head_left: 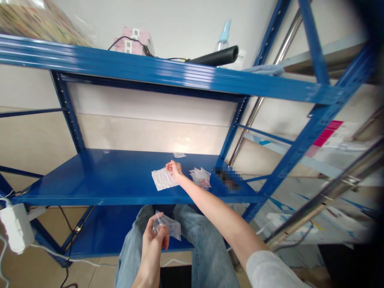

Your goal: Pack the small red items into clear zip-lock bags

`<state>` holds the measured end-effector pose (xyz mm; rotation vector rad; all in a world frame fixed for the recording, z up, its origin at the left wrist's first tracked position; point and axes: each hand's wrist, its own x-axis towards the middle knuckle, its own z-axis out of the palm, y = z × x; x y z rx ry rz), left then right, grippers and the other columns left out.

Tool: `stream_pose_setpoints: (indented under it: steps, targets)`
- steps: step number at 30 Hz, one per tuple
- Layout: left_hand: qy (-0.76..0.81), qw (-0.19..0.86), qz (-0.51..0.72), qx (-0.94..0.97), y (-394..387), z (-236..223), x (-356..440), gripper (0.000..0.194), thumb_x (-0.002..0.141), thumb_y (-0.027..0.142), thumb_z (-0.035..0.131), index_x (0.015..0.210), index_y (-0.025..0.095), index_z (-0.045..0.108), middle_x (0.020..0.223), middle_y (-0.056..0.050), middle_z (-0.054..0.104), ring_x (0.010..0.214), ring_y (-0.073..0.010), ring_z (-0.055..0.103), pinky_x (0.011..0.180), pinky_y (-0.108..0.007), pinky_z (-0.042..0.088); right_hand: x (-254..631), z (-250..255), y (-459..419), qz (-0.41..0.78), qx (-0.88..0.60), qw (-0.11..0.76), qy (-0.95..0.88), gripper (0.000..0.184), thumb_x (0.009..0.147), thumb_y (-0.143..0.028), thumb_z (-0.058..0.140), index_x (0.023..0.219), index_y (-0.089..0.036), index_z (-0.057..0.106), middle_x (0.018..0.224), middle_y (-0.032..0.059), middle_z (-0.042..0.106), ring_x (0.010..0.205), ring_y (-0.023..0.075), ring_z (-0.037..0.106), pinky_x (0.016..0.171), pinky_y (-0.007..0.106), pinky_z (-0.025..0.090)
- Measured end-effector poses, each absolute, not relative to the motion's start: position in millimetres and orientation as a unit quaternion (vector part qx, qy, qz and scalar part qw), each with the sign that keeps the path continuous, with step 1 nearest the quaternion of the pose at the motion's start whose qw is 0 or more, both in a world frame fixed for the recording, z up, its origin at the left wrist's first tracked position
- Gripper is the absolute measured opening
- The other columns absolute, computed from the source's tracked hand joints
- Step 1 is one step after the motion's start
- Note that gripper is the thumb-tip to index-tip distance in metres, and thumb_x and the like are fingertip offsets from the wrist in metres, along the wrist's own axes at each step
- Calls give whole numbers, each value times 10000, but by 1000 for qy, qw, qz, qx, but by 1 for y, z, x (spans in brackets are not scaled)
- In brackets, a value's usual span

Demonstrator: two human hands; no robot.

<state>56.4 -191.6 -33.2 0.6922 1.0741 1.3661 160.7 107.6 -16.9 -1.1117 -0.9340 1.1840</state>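
My left hand (156, 236) is closed on a clear plastic bag (172, 229), which hangs crumpled from the fingers above my lap. On the blue shelf (120, 172), my right hand (174, 169) is over the upper right part of a white sheet (162, 179) that looks like thin paper or a cloth. Its fingers are bent together; whatever they may pinch is too small to make out. To the right of this hand lies a pile of small clear bags (201, 176) with reddish contents. A small whitish packet (179, 155) rests behind the hand.
A pixelated dark object (228, 179) lies at the shelf's right end. The upper shelf beam (168, 74) crosses overhead, carrying a black tube (214, 57), a spray bottle (224, 36) and pink boxes (136, 40). A white power strip (16, 228) with cables hangs at left.
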Motion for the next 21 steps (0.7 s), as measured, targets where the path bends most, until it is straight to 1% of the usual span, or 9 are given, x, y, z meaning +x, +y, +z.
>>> stream_pose_setpoints:
  steps: [3, 7, 10, 12, 14, 15, 17, 19, 21]
  targets:
    - [463, 591, 587, 301, -191, -35, 56, 652, 737, 419, 708, 1289, 131, 514, 490, 81, 476, 442, -93, 382, 483, -212, 296, 166, -18, 106, 497, -477, 571, -447, 412, 910, -417, 515, 636, -147, 662, 603, 76, 693, 550, 153, 634, 574, 242, 463]
    - [460, 577, 601, 306, -189, -39, 52, 622, 741, 437, 721, 1262, 156, 532, 484, 90, 473, 428, -94, 397, 465, -205, 291, 172, -8, 100, 474, -471, 559, -491, 446, 922, -433, 477, 633, -150, 665, 655, 101, 716, 638, 186, 684, 673, 283, 517]
    - [456, 560, 621, 304, -187, -42, 47, 596, 767, 438, 723, 1268, 180, 530, 516, 90, 495, 442, -101, 449, 470, -206, 333, 178, 8, 91, 448, -461, 562, -520, 418, 914, -416, 486, 650, -151, 671, 692, 104, 726, 700, 194, 695, 748, 300, 528]
    - [453, 549, 633, 304, -186, -43, 42, 591, 795, 452, 708, 1288, 182, 526, 603, 41, 604, 505, -126, 553, 494, -216, 391, 185, 19, 79, 423, -461, 570, -533, 376, 909, -396, 493, 687, -155, 677, 707, 90, 722, 724, 189, 684, 766, 298, 522]
    - [448, 544, 641, 304, -185, -42, 37, 618, 809, 472, 702, 1322, 181, 517, 795, -49, 728, 649, -180, 681, 544, -240, 463, 194, 26, 58, 399, -460, 576, -545, 313, 897, -371, 510, 742, -163, 684, 726, 68, 714, 741, 182, 667, 766, 289, 513]
    - [443, 544, 644, 305, -185, -41, 35, 641, 809, 479, 708, 1343, 184, 509, 911, -93, 756, 742, -213, 725, 577, -255, 497, 199, 25, 42, 391, -459, 576, -551, 279, 888, -360, 524, 768, -167, 687, 733, 57, 709, 745, 180, 658, 761, 285, 509]
    - [433, 544, 650, 306, -183, -39, 29, 677, 801, 474, 735, 1370, 196, 496, 1083, -144, 756, 897, -272, 758, 635, -285, 544, 211, 17, 0, 384, -452, 566, -572, 225, 871, -343, 554, 825, -174, 695, 742, 39, 697, 743, 176, 641, 746, 280, 502]
    - [424, 536, 665, 301, -179, -36, 22, 668, 790, 430, 769, 1356, 204, 495, 1158, -162, 742, 961, -303, 758, 669, -310, 575, 224, -3, -50, 387, -428, 534, -618, 234, 888, -358, 555, 938, -178, 697, 783, 35, 696, 741, 173, 634, 722, 278, 498]
    - [406, 526, 690, 285, -173, -34, 14, 559, 809, 341, 770, 1283, 208, 504, 1190, -164, 734, 989, -306, 756, 724, -344, 600, 240, -29, -100, 402, -414, 493, -651, 269, 924, -364, 525, 1046, -181, 679, 854, 43, 691, 749, 163, 634, 715, 274, 498]
